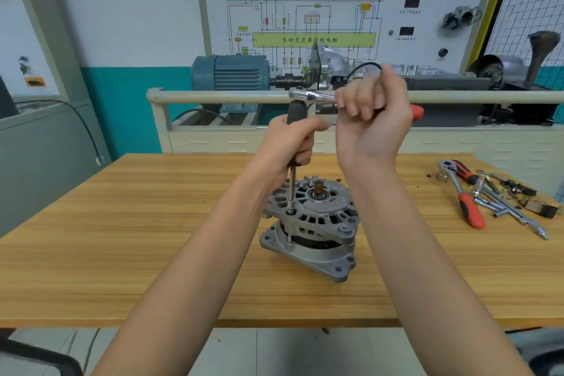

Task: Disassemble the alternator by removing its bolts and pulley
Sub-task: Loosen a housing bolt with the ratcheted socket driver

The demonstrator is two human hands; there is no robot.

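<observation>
The alternator stands on the wooden table, directly below both hands. The left hand grips the vertical extension bar, seated on a housing bolt; the right hand grips the horizontal ratchet handle above.

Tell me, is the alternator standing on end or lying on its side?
Standing on end. The alternator rests on the table on its wide flange, shaft end pointing up, with the extension bar coming down vertically onto a bolt.

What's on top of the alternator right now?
A bearing and copper shaft stub at the alternator centre; a driver shaft stands on an edge bolt. The bolt head is covered.
</observation>
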